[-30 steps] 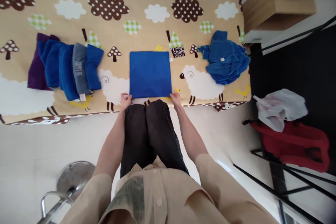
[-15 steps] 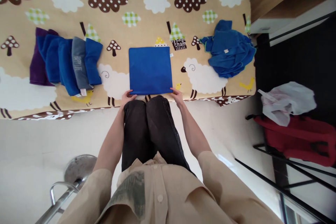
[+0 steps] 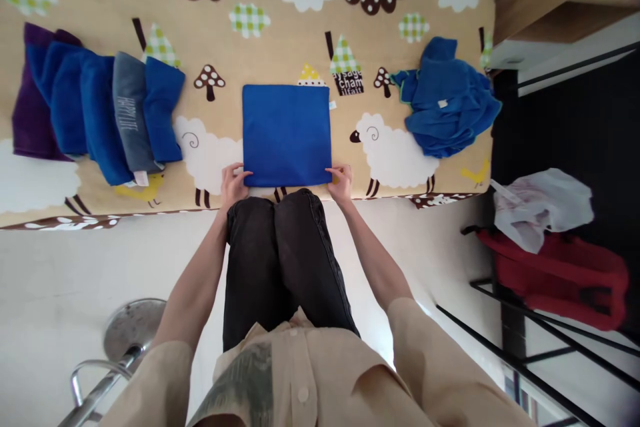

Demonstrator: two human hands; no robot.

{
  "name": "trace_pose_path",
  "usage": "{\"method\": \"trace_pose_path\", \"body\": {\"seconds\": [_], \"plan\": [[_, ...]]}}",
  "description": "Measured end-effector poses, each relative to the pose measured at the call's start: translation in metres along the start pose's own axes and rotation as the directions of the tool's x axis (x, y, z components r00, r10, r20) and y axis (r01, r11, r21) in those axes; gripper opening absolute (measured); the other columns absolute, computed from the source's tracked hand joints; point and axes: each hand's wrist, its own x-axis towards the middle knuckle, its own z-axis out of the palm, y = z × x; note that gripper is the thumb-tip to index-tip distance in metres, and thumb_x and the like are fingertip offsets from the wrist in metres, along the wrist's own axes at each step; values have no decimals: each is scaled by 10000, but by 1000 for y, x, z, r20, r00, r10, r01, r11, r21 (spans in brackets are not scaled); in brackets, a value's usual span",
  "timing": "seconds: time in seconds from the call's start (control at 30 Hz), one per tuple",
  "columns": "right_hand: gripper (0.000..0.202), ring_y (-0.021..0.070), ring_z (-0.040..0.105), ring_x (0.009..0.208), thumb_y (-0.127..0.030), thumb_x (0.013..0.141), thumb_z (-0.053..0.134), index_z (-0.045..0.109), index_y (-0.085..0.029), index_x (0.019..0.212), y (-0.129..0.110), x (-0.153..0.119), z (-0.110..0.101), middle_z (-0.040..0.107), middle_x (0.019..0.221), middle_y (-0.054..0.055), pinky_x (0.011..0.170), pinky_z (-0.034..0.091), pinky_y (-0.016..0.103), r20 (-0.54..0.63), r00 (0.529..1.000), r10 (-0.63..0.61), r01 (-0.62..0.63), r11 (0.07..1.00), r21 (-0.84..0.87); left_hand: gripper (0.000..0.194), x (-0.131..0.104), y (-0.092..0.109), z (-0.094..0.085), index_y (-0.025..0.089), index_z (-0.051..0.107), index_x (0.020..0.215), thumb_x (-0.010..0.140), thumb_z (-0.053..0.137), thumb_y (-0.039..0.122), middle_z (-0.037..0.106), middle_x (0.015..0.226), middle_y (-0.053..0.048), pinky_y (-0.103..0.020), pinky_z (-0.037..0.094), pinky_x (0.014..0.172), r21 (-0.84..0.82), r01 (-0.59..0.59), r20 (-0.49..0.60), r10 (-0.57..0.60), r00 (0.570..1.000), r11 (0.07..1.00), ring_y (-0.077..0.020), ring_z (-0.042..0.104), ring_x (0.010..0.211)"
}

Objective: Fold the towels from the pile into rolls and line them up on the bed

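A blue towel (image 3: 287,135), folded into a flat rectangle, lies on the patterned bedspread (image 3: 295,47) right in front of my knees. At its near left corner, my left hand (image 3: 234,183) pinches the edge between thumb and fingers. My right hand (image 3: 341,181) grips the near right corner the same way. A small white tag sticks out from the towel's right side. Off to the left, several rolled or folded cloths lie overlapping in a row: a purple one (image 3: 37,107), blue ones and a grey one (image 3: 131,113) with lettering. To the right is a crumpled heap of blue cloths (image 3: 447,103).
A wooden cabinet (image 3: 530,0) stands at the far right corner. Below it are a white plastic bag (image 3: 543,203), a red bag (image 3: 560,273) and a black metal frame (image 3: 480,340). The metal base of a stool (image 3: 133,327) stands on the floor at lower left.
Both hands stay at the towel's near corners, their fingers now slightly further up over its edge. The camera view has shifted a little closer; the cloths at both sides lie as before.
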Motion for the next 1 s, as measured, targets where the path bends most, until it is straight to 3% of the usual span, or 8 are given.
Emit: {"method": "trace_pose_path", "body": {"seconds": [0.07,0.13,0.23,0.47,0.73,0.87,1.0], "plan": [[588,313,578,1283,-51,698,562,774,-206,1225,7,4,-1,667,1343,123,1149,441,528,88,982,-167,175,981,-81,473,4,-6,-2,261,763,1109,700,596,90,625,1452,-80,-520,398,1226,7,-140,125,138,983,990,-311,485,1447],[605,313,570,1353,-49,726,556,758,-231,1267,17,10,-1,681,1391,101,1153,435,529,211,922,-325,348,934,-82,465,9,-14,-1,265,749,1151,731,617,117,648,1453,-76,-549,353,1252,-7,-239,233,234,944,971,-312,485,1467],[579,292,599,1364,-75,761,545,754,-254,1270,32,18,4,721,1364,75,1147,457,508,286,860,-423,452,891,-38,439,15,-29,6,243,739,1188,777,612,155,692,1393,-102,-555,385,1226,-12,-298,254,291,922,954,-315,553,1414],[537,292,670,1286,-128,762,555,769,-269,1234,52,23,20,761,1290,53,1108,514,504,209,898,-388,405,913,-42,443,13,-46,20,235,720,1241,818,598,188,714,1339,-114,-551,434,1188,55,-299,185,285,941,953,-318,603,1361],[442,307,639,1308,-216,912,541,726,-262,1311,56,21,19,726,1322,86,1143,486,539,96,928,-359,364,931,-39,345,14,-45,23,237,722,1202,887,584,262,700,1282,-121,-537,452,1164,58,-242,47,239,970,969,-308,621,1290],[444,342,598,1328,-261,922,567,707,-262,1344,56,20,20,657,1401,101,1142,466,580,57,953,-298,302,948,-98,338,12,-44,25,233,730,1210,921,585,335,646,1316,-138,-506,477,1134,58,-155,-24,157,987,986,-306,584,1312],[437,337,611,1260,-270,899,590,711,-276,1319,57,19,22,631,1393,99,1099,487,571,1,946,-323,320,937,-137,361,10,-45,28,237,740,1230,905,604,316,615,1315,-153,-469,507,1094,66,-114,-73,119,990,991,-303,573,1306]]}}
